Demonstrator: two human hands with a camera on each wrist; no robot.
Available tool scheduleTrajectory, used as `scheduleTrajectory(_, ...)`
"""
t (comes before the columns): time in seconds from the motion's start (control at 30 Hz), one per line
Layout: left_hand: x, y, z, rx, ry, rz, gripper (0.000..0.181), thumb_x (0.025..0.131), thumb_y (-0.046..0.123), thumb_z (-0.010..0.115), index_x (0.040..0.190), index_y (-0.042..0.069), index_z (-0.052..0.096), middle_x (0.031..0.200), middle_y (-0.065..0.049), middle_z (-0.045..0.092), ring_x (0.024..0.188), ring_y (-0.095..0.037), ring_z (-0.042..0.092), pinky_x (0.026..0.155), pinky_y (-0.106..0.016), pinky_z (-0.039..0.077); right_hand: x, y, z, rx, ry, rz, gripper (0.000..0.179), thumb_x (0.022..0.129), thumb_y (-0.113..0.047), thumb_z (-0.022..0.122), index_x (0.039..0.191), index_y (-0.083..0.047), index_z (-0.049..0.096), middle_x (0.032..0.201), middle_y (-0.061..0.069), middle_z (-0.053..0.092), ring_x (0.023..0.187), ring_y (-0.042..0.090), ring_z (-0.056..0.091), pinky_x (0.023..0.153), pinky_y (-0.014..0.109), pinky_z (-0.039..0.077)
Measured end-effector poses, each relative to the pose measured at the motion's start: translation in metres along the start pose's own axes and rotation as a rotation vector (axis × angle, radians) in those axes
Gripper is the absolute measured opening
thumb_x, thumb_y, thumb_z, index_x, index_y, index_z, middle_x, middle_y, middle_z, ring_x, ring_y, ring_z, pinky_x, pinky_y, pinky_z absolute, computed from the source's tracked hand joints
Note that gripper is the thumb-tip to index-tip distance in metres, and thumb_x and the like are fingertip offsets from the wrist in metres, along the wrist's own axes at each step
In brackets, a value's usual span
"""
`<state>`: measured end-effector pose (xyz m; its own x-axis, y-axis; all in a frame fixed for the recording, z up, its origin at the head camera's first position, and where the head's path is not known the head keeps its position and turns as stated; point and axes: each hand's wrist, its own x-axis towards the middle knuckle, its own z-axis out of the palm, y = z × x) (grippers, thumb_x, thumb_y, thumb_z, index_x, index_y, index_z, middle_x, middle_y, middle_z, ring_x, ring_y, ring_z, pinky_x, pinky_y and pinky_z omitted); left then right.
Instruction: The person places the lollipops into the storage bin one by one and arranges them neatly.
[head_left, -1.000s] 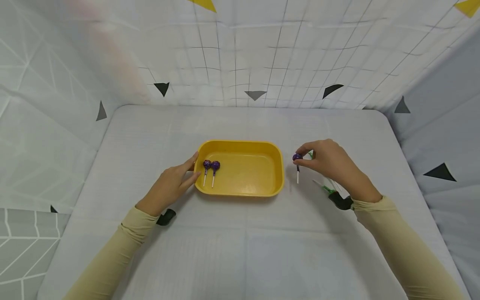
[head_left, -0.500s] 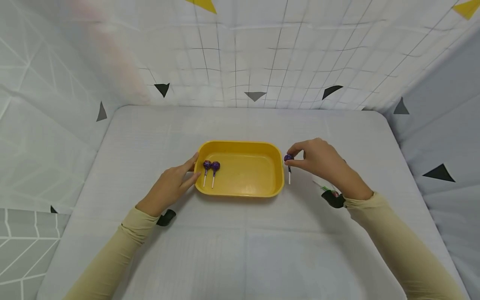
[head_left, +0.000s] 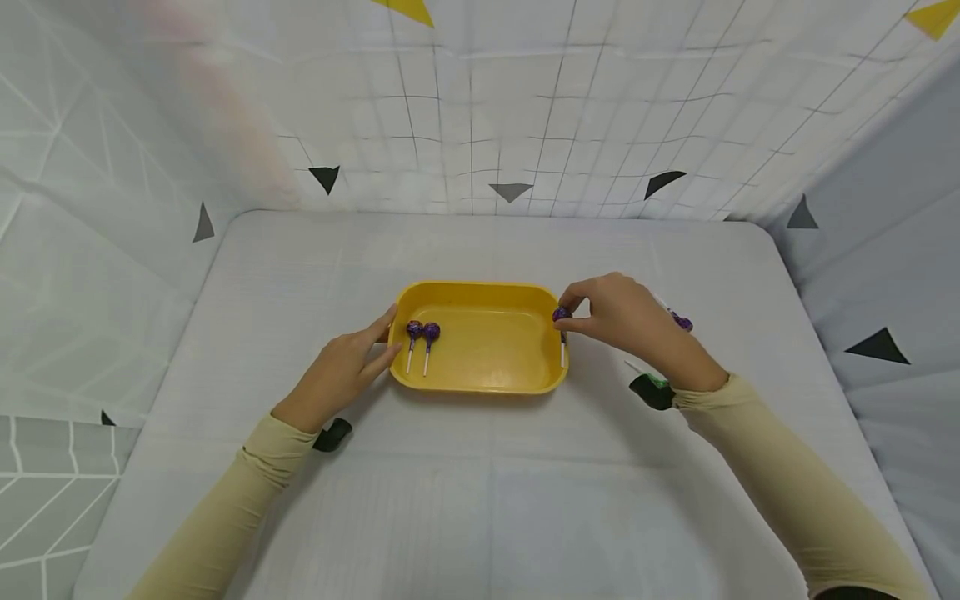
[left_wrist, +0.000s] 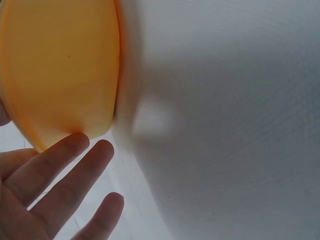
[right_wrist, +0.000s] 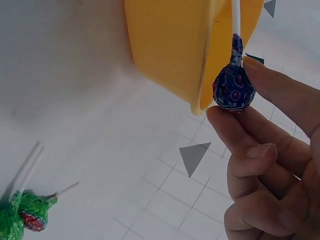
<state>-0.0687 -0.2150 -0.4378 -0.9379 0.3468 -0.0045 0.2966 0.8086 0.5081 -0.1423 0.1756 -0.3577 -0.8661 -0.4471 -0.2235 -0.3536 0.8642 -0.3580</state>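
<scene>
My right hand [head_left: 618, 312] pinches a lollipop [right_wrist: 234, 87] in a blue-purple wrapper by its round head, between thumb and fingertips. Its white stick hangs down in the head view, overlapping the right rim of a yellow tray [head_left: 487, 350]. Two more purple-wrapped lollipops lie side by side at the tray's left end, an outer one [head_left: 414, 331] and an inner one [head_left: 431, 332], sticks toward me. At that end my left hand [head_left: 341, 367] rests against the tray, thumb over the rim. In the left wrist view its fairly straight fingers [left_wrist: 65, 160] reach the outer wall.
Green-wrapped lollipops [right_wrist: 35, 212] lie on the white-covered table [head_left: 480, 508] right of the tray, partly hidden by my right wrist in the head view. Another purple lollipop [head_left: 681, 321] shows behind the right forearm. A gridded white wall sheet [head_left: 510, 108] hangs behind the table.
My right hand has moved left with the lollipop, from beside the tray to its right rim. The purple lollipop behind the forearm has come into sight. My left hand has stayed put.
</scene>
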Motion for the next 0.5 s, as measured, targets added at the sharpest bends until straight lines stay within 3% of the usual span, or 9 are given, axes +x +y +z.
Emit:
scheduleTrajectory(0.3,0.0,0.0,0.0,-0.001,0.005,0.002,0.066,0.108,0.034,0.056,0.164,0.014,0.028,0.135,-0.016,0.069,0.124,-0.035,0.067,0.109,-0.054,0.051,0.013,-0.015,0.006,-0.02,0.008,-0.09,0.022,0.089,-0.038,0.082,0.101,-0.019,0.081,0.101,-0.002,0.08,0.085,0.018,0.067,0.068,0.032,0.056)
scheduleTrajectory(0.5,-0.001,0.0,0.0,-0.003,0.005,0.008,0.066,0.108,0.033,0.056,0.164,0.013,0.028,0.136,-0.017,0.069,0.125,-0.035,0.066,0.11,-0.054,0.051,0.021,-0.025,0.006,-0.025,-0.001,-0.107,0.019,0.089,-0.037,0.082,0.099,-0.02,0.081,0.1,-0.004,0.08,0.086,0.017,0.068,0.068,0.032,0.055)
